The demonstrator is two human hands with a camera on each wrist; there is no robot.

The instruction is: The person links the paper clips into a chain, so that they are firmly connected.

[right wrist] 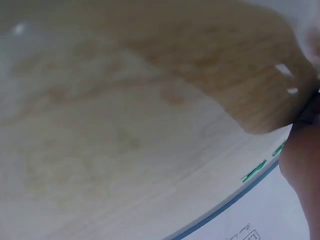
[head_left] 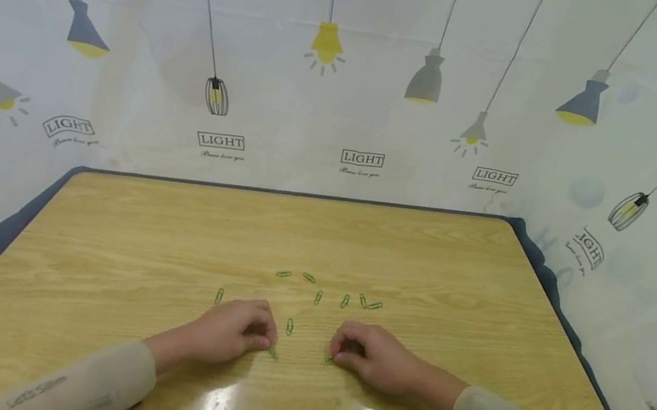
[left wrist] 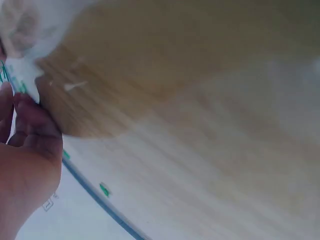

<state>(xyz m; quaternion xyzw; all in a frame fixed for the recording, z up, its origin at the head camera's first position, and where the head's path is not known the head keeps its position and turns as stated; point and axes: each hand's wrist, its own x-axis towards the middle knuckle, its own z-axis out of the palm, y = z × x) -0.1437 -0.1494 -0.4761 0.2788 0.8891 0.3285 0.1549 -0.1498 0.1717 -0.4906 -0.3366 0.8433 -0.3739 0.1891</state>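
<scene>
In the head view my left hand (head_left: 234, 332) pinches a green paper clip (head_left: 273, 353) between thumb and forefinger, low over the wooden table. Across a small gap my right hand (head_left: 381, 358) pinches another green paper clip (head_left: 329, 359), mostly hidden by its fingertips. A loose paper clip (head_left: 290, 326) lies just beyond the gap between the hands. Left of the left hand is one more paper clip (head_left: 219, 296). The left wrist view shows the left hand (left wrist: 32, 145) at its edge; in the right wrist view the right hand (right wrist: 302, 165) is largely cut off.
Farther back on the table (head_left: 171, 223) lie several green paper clips, among them a pair (head_left: 369, 303) close together at the right. Behind the table hangs a pale cloth (head_left: 316, 117) printed with lamps. A dark blue border (head_left: 542, 260) runs along the table's edge.
</scene>
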